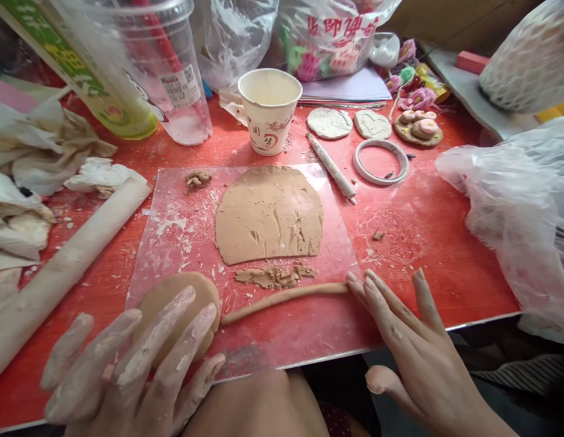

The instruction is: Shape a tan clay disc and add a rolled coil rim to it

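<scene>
My left hand (136,358), smeared with dried clay, is open with its fingers spread over a flat clay disc (204,297). Whether the fingers press on the disc I cannot tell. My right hand (404,334) lies open, its fingertips at the right end of a thin clay coil (286,296). The coil stretches leftward to the disc's edge. Behind it are clay scraps (275,276) and a rolled clay slab (270,212) with a straight near edge and cracks in its surface. All this clay rests on a clear plastic sheet (173,243).
A long roller (68,273) lies at left, beside crumpled paper (22,218). Toward the back stand a paper cup (268,115), a plastic cup (173,91) and a bottle (113,79). A tape ring (381,161) and clay-coated stick (331,167) lie right; a plastic bag (513,194) sits beyond.
</scene>
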The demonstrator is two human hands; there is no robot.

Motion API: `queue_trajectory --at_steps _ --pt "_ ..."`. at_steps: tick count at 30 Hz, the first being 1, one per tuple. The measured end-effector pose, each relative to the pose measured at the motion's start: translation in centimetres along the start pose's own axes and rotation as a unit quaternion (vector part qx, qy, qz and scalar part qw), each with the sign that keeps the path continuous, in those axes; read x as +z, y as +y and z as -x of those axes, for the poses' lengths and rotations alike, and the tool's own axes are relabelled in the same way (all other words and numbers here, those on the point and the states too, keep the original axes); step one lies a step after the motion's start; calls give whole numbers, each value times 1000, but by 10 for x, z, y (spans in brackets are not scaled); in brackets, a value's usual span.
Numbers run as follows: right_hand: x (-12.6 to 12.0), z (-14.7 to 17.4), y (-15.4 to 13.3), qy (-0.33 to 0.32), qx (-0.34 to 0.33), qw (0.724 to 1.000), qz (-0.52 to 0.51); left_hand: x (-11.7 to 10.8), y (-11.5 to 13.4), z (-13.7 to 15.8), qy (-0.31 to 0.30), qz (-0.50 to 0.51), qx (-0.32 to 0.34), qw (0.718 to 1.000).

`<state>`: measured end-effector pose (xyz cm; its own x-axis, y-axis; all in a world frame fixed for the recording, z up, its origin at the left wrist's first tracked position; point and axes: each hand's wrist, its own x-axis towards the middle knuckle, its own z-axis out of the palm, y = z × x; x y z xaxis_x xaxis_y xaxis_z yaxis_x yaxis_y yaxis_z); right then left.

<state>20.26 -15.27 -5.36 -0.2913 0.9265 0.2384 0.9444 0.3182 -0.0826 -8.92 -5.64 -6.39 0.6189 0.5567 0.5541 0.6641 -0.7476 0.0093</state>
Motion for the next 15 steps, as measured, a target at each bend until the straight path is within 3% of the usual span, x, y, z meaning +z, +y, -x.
queue_trajectory --at_steps 5,11,15 --pt "-3 -22 8 -32 20 999 13 2 -2 -2 13 -36 30 999" --pt "-12 7 5 -11 -11 1000 16 5 -4 -12 -18 -16 63 998" --pt "-15 10 3 22 -10 999 22 6 3 -14 -13 29 -3 999"
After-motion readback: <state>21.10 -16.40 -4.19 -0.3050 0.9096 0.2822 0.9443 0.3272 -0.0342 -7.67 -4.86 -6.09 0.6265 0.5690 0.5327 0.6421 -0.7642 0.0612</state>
